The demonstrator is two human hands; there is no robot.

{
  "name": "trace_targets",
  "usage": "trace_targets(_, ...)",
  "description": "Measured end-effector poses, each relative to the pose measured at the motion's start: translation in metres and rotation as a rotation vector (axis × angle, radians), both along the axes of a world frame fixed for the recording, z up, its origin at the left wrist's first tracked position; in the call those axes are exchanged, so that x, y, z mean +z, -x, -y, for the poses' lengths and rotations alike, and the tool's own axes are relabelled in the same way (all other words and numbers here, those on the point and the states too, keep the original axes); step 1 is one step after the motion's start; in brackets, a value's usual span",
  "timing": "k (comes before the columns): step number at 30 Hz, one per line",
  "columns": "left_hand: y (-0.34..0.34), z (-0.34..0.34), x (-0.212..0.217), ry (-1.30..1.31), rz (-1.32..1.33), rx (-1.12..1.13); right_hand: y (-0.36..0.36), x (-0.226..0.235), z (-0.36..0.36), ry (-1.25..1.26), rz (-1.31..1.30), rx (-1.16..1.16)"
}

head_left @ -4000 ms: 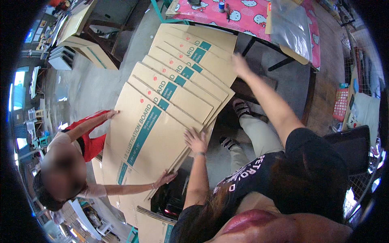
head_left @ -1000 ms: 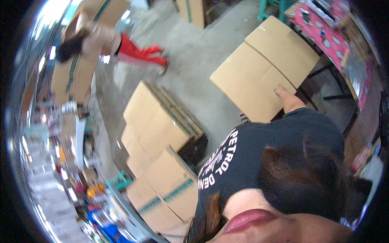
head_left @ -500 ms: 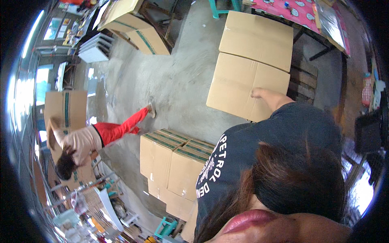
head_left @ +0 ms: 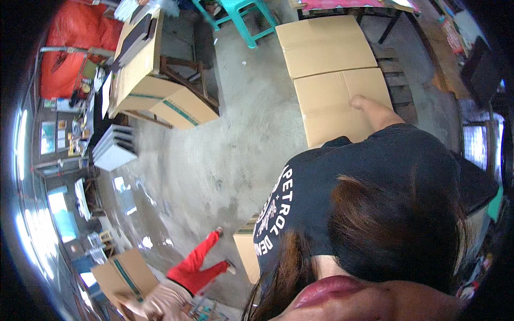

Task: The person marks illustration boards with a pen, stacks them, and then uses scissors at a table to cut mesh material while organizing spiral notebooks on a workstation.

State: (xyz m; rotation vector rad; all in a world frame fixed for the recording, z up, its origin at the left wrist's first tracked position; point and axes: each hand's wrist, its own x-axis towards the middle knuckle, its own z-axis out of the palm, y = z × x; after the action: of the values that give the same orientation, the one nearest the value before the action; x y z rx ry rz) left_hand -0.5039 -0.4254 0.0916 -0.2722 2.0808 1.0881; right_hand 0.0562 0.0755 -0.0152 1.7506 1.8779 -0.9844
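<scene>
Reaching down from a black cotton T-shirt (head_left: 369, 182), the wearer's right hand (head_left: 360, 101) lies over a broad tan cardboard piece (head_left: 321, 107); its fingers look curled, but whether they grip anything cannot be told. The cardboard, crossed by a dark seam, lies flat, its right edge beside a slatted dark wooden pallet (head_left: 402, 96). Just beyond its far edge runs a table with a pink patterned cover (head_left: 348, 4), a teal plastic stool (head_left: 251, 21) standing to the left. Near the wearer's chest, a tan carton (head_left: 247, 254) is partly hidden by the T-shirt. Well apart, across the grey concrete floor (head_left: 225, 144), a co-worker in red trousers (head_left: 195, 270) and a pale top bends beside a green-striped tan cardboard panel (head_left: 115, 270).
</scene>
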Motion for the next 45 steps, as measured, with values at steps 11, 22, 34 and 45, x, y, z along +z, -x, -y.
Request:
trace_targets(11,0.180,-0.254,-0.017,-0.068,0.041,-0.271,0.036,-0.058,-0.009,0.088,0.048,-0.491)
trace_targets(22,0.313,-0.532,0.003,0.030,0.015,-0.481,0.236,0.085,-0.310,-0.402,-0.302,-0.298)
trace_targets(34,0.372,-0.968,-0.011,0.129,-0.017,-1.059,0.125,0.184,-0.480,-1.109,-0.653,-1.313)
trace_targets(45,0.146,-1.377,-0.019,-0.125,0.005,-1.453,-0.001,0.176,-0.512,-0.945,-0.092,-1.766)
